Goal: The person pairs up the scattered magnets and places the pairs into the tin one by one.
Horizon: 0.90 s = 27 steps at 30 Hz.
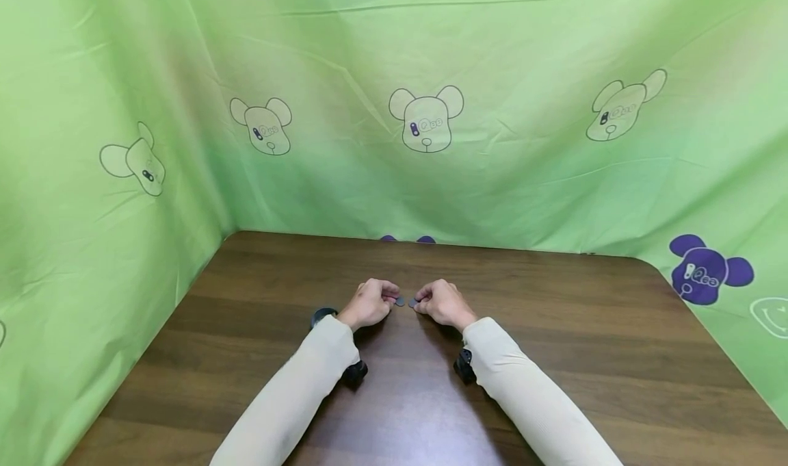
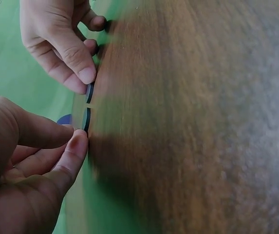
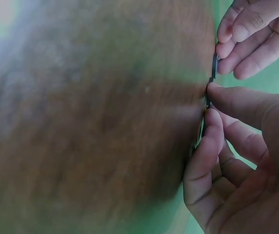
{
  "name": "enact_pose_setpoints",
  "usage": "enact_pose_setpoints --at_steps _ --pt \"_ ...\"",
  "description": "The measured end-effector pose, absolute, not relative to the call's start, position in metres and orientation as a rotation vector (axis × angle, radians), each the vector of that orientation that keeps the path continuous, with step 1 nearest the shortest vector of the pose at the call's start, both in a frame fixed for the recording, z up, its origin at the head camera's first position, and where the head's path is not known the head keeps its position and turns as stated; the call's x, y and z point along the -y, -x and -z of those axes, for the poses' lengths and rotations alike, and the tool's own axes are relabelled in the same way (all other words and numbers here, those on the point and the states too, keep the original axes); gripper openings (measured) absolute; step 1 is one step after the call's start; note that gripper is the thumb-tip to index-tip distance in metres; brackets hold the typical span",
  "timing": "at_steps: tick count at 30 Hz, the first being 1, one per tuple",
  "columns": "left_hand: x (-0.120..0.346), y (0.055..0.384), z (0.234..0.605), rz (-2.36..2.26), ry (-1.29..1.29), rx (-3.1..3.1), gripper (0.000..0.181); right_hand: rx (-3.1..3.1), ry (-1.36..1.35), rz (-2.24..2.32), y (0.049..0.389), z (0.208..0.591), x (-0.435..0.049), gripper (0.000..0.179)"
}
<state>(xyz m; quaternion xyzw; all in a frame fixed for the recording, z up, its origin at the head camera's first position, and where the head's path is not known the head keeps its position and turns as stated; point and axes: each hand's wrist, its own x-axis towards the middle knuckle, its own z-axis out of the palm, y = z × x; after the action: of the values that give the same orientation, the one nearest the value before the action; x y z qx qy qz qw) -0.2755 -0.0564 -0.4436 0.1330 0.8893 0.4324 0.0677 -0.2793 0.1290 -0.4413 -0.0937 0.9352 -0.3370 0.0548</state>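
Observation:
Two small, thin, dark grey discs lie nearly flat on the brown wooden table, edge towards edge with a narrow gap between them. My left hand [image 1: 371, 303] pinches the rim of the left disc [image 1: 400, 302] between thumb and forefinger. Opposite it, my right hand [image 1: 444, 303] holds the right disc [image 1: 413, 304] by its edge with thumb and fingertip. From the left wrist, both the left disc [image 2: 86, 118] and the right disc [image 2: 89, 92] appear edge-on, as slim dark slivers. In the right wrist view, fingers partly cover the right disc [image 3: 208, 97].
The wooden table [image 1: 585, 329] spreads out around both hands. Green cloth [image 1: 345, 185] with printed bear heads hangs behind the table and on both sides. Black wrist devices [image 1: 464, 366] sit below the light sleeves.

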Motion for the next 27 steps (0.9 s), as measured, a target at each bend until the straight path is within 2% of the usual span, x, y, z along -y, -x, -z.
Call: enact_pose_setpoints --at_steps 14,27 --pt "0.063 0.277 0.438 -1.330 -0.400 -2.638 0.025 -2.824 0.317 1.026 0.283 0.441 -0.130 0.013" --pt "0.133 0.262 0.419 -1.320 -0.330 -2.664 0.039 -2.807 0.367 0.987 0.286 0.439 -0.127 0.018"
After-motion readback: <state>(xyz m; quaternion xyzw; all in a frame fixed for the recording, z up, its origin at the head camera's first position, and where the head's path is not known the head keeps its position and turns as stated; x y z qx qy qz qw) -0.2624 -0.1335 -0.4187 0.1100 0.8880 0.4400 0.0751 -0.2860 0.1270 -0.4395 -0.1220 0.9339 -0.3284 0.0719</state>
